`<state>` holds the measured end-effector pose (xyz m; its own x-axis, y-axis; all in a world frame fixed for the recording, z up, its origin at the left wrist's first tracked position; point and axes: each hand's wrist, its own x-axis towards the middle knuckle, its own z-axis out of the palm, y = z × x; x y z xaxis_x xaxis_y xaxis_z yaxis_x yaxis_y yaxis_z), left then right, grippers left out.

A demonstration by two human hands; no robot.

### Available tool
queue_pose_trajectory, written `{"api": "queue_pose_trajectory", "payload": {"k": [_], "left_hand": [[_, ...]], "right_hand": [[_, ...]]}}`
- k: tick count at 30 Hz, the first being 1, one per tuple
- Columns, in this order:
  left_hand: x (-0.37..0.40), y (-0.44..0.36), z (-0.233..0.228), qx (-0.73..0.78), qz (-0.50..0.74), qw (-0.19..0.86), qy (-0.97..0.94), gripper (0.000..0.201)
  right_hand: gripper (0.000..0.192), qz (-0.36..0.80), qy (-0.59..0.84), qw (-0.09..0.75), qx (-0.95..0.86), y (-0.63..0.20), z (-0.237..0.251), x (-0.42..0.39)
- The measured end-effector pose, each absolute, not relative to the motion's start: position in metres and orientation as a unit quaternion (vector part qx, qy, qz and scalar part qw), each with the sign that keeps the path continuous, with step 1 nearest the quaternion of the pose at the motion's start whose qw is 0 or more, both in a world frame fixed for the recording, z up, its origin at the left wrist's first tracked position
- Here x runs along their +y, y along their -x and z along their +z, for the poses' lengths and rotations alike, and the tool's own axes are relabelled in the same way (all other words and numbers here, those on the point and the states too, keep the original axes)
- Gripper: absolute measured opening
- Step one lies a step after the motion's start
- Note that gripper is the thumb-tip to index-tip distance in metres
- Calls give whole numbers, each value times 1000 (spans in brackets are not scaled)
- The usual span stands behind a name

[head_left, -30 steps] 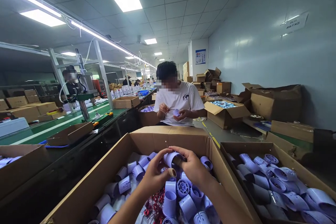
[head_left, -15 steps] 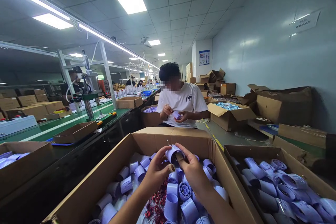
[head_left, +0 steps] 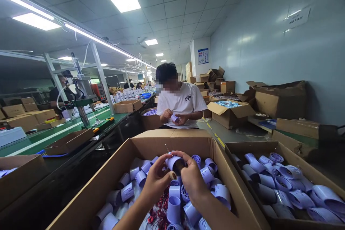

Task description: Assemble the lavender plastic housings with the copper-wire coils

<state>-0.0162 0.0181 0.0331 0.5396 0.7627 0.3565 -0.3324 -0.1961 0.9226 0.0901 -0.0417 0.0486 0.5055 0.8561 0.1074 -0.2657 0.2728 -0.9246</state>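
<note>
Both hands meet over the near box (head_left: pixel 118 172). The left hand (head_left: pixel 157 183) and right hand (head_left: pixel 192 178) together clamp one pale purple tube (head_left: pixel 174 162), its dark open end towards the camera. Below them lie too many tubes to count, beside a tangle of red wires (head_left: pixel 159 212). Right of the hands stands a second box (head_left: pixel 304 172) of tubes. Beyond, one seated person (head_left: pixel 180 102) handles a small part.

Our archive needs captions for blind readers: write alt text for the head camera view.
Two bare hands, left hand and right hand, together hold a pale purple plastic tube above an open cardboard box full of similar tubes. A second box stands to the right; a seated person in a white T-shirt works beyond.
</note>
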Motion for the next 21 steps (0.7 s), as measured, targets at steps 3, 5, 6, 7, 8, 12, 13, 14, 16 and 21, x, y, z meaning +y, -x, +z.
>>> {"api": "queue_pose_trajectory", "payload": {"k": [3, 5, 6, 7, 8, 12, 13, 14, 16, 21], "left_hand": [[17, 16, 36, 171, 449, 609, -631, 57], [17, 15, 37, 175, 449, 611, -628, 56], [17, 15, 37, 176, 449, 613, -626, 55], [18, 14, 37, 176, 450, 617, -622, 55], [19, 14, 37, 174, 452, 621, -616, 56], [24, 12, 38, 152, 466, 652, -578, 56], [24, 12, 39, 144, 470, 661, -567, 55], [25, 12, 39, 135, 473, 670, -555, 54], [24, 12, 41, 121, 476, 689, -532, 52], [17, 13, 51, 102, 470, 722, -497, 54]], "right_hand": [[40, 415, 448, 742, -277, -93, 49, -39], [38, 420, 444, 744, -269, -94, 49, -39], [37, 420, 447, 741, -273, -95, 50, -38], [36, 419, 449, 738, -281, -96, 51, -39], [36, 418, 447, 735, -292, -97, 52, -39], [47, 455, 388, 731, -330, -104, 58, -44], [52, 471, 368, 727, -337, -106, 59, -46], [55, 483, 353, 723, -347, -108, 59, -47], [58, 493, 337, 711, -373, -111, 61, -51], [60, 467, 364, 678, -436, -115, 64, -58]]}}
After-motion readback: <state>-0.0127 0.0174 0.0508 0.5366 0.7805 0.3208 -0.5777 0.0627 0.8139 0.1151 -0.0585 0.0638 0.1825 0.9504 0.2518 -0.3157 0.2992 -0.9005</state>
